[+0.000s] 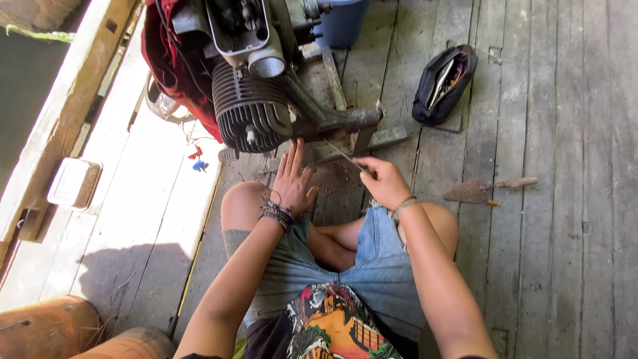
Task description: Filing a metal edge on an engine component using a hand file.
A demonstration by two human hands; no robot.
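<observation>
A small motorcycle engine [252, 110] with a finned black cylinder hangs in its frame above the wooden floor in front of me. My left hand [292, 181] is open with fingers spread, its fingertips reaching up to the underside of the engine. My right hand [384, 181] grips a thin metal tool [342, 155] whose tip points up-left toward the engine's lower case [345, 121]. I sit cross-legged, knees just below both hands.
A black open tool pouch [444, 83] lies at the upper right. A rusty trowel [485, 189] lies on the planks to the right. A blue bucket [342, 21] stands behind the engine. Red and blue connectors [197, 159] dangle at left, near a small white tray [74, 183].
</observation>
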